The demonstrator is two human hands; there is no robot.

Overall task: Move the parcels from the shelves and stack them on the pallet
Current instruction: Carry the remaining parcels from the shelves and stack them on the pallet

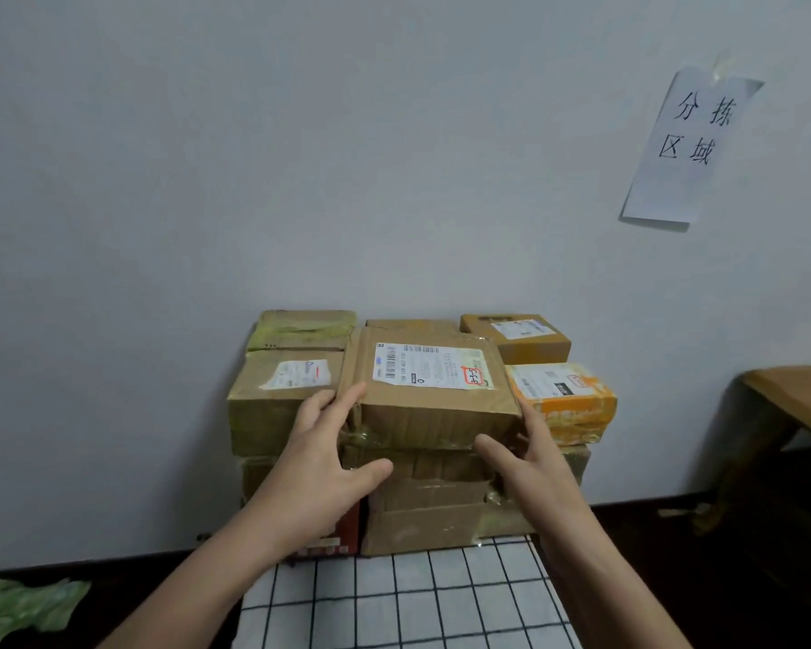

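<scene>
Against the wall, from the head view, the labelled parcel (429,391) sits on top of the stack. The left hand (321,442) and right hand (530,456) press its sides with straight fingers, neither curled round it. I'd worry that the uneven boxes beneath let it tip forward, or that it nudges the orange parcel (563,400) off.

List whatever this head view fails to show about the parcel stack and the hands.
In the head view:
- Pallet: not visible; the stack and checked cloth cover whatever lies beneath.
- Label on the top parcel: print too small and blurred.
- Red box: mostly behind the left hand.
- Right hand: palm side hidden, contact with the parcel unclear.
- Table: cut by the right edge.
</scene>
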